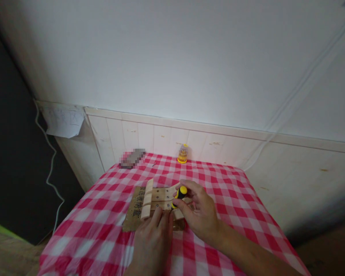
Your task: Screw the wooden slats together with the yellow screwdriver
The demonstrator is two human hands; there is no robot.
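On the near half of the desk (103,224) sits the wooden frame (162,196). Right hand (201,211) has its grip wrapped round the screwdriver (183,190); left hand (152,237) touches the frame's near edge, can't tell if pinching. If the tip skids, fingers could get jabbed.

The left hand (155,230) covers part of the near edge of the wooden piece (162,194), the right hand (201,205) part of its right end, and the screwdriver (181,193) tip cannot be made out between them. Beyond the wooden piece, pixelation masks a flat object (132,158), and a tiny item (154,164) is too small to identify. Nearer than the wooden piece, the bottom edge cuts off the right forearm (244,246) and desk (89,222).
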